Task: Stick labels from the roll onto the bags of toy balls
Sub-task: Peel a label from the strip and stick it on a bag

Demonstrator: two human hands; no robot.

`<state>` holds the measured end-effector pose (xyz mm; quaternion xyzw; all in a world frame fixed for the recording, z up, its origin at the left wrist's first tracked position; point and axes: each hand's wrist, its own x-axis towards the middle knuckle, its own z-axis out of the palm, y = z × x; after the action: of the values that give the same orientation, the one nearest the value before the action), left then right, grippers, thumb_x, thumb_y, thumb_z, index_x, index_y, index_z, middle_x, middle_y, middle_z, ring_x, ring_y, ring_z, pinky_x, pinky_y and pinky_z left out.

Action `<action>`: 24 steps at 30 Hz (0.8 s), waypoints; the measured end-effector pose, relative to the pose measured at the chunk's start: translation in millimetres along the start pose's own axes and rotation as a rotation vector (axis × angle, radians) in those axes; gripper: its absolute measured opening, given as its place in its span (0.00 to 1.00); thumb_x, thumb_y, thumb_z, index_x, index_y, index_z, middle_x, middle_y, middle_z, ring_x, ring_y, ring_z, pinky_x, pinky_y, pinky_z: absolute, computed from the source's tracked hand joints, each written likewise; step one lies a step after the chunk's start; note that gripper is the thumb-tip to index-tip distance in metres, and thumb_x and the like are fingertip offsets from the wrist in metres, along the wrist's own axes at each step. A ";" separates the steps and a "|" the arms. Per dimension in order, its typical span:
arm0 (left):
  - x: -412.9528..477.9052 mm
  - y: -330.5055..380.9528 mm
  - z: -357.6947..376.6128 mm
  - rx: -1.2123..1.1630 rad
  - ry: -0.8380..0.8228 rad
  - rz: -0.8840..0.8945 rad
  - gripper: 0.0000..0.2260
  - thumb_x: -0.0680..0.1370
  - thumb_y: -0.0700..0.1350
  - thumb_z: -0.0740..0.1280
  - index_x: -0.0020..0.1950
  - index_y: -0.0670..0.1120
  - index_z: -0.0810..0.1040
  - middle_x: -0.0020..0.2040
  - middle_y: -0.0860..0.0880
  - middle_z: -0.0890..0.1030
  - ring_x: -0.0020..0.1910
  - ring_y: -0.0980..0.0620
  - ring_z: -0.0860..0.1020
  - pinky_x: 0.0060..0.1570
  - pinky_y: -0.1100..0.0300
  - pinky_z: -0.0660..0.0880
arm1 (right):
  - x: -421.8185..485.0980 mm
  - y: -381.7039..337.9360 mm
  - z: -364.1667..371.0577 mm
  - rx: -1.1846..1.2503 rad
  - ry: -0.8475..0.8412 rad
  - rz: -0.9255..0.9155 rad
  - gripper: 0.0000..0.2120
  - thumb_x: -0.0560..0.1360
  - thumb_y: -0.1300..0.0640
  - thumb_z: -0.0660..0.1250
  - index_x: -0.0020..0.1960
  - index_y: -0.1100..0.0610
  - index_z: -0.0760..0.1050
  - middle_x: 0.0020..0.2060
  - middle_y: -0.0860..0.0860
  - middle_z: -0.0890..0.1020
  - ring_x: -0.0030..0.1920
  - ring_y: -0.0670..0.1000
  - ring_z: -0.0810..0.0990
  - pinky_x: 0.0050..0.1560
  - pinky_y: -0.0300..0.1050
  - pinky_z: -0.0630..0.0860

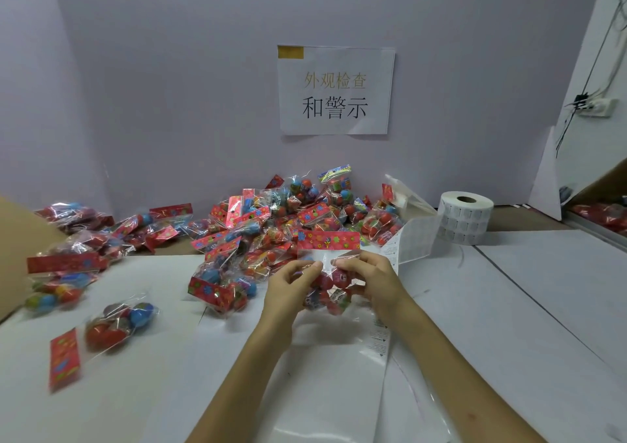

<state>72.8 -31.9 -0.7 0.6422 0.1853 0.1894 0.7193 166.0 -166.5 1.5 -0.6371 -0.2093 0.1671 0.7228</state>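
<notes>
Bag of toy balls (pixel 330 284) is up off the table, pinched between both hands. The left hand (pixel 290 284) has thumb and curled fingers on the clear plastic, and the right hand (pixel 371 281) does the same opposite. The red header card (pixel 328 240) pokes up just past the fingertips.

Looks to me like the pressing-on step. There's a pale patch between the thumbs, but I can't tell if it's a label or glare.

The roll (pixel 465 218) sits out beyond the right hand, with its strip of labels (pixel 415 239) trailing back under that wrist.

Next move, I'd guess: smooth the label flat, set this bag aside, then grab another from the pile (pixel 271 215) just beyond the left fingers.
</notes>
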 end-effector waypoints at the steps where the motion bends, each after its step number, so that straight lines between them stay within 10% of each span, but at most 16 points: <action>1: -0.6 -0.3 -0.4 -0.014 -0.032 -0.016 0.08 0.78 0.49 0.73 0.54 0.48 0.84 0.47 0.48 0.87 0.50 0.45 0.85 0.52 0.48 0.81 | 0.4 -0.6 -0.7 0.006 0.016 0.009 0.03 0.73 0.59 0.74 0.41 0.56 0.85 0.36 0.52 0.84 0.37 0.48 0.83 0.36 0.42 0.80; 13: 1.6 -0.2 -0.9 -0.029 -0.161 -0.061 0.17 0.74 0.31 0.71 0.61 0.43 0.80 0.56 0.36 0.83 0.54 0.35 0.83 0.48 0.50 0.84 | 3.0 -0.9 -3.4 -0.024 0.042 0.069 0.17 0.64 0.48 0.73 0.48 0.57 0.84 0.37 0.51 0.84 0.37 0.46 0.83 0.31 0.38 0.76; 24: 0.5 1.2 -1.6 -0.017 -0.140 -0.083 0.19 0.71 0.30 0.77 0.59 0.44 0.81 0.53 0.38 0.85 0.50 0.40 0.86 0.40 0.56 0.83 | 4.0 1.2 -4.4 -0.020 0.079 0.035 0.07 0.77 0.57 0.71 0.40 0.55 0.81 0.37 0.53 0.84 0.34 0.46 0.83 0.31 0.38 0.77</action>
<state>72.4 -30.1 0.4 0.6395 0.1594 0.1155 0.7431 171.8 -168.1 0.3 -0.6540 -0.1712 0.1521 0.7210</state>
